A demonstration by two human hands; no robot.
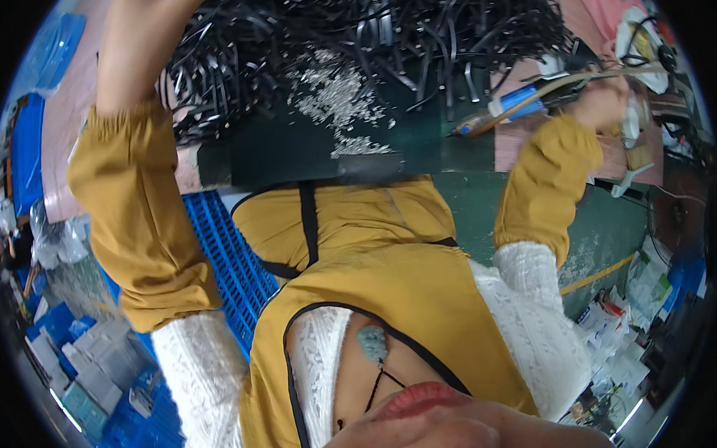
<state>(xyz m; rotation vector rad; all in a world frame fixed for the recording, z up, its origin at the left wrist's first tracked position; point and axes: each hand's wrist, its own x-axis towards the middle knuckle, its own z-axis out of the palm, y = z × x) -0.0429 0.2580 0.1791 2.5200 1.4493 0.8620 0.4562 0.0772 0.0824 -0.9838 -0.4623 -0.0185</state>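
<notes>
A large heap of black, shiny strips (365, 27) covers the far side of the table. In front of it, small silvery metal pieces (335, 93) lie scattered on a dark green mat (255, 141). My left hand (144, 39) is raised at the heap's left side. Its thumb stretches right, while most of the fingers run out of the top of the view. On the right, my right hand (603, 105) is curled beside a long tan strip or tube (537, 94); what it grips is hidden. A blue-and-clear tool (517, 101) lies left of that hand.
Cables and a white device (642, 52) crowd the far right corner. A pale green bent handle (632, 181) juts over the table's right edge. A blue plastic crate (223, 251) stands by my lap. Bags and packages (616, 320) lie at the lower right.
</notes>
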